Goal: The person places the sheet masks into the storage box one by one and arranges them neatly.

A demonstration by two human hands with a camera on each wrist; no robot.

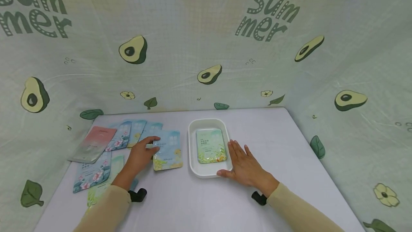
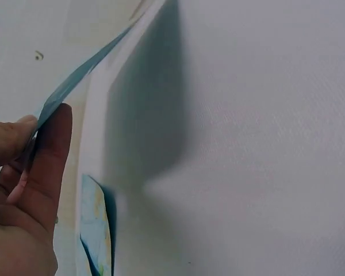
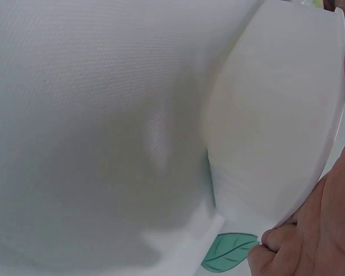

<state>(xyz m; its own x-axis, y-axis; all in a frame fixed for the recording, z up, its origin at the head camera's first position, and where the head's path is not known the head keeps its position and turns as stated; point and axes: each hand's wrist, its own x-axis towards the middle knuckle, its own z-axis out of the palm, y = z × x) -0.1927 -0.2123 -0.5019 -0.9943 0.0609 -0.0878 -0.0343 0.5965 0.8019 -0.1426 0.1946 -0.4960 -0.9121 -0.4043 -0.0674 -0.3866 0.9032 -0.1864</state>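
While tabletop (image 1: 193, 203) white, avocado-print backdrop (image 1: 173, 28) behind.

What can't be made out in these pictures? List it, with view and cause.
Head: small print on the packet in the left hand, too small to read.
Head: part of the green packet on the left, covered by the left sleeve.
Left wrist: the held packet's printed front, seen nearly edge-on.
Right wrist: most of the tray's inside, behind its wall.
Right wrist: part of the right hand, cut off by the right edge.
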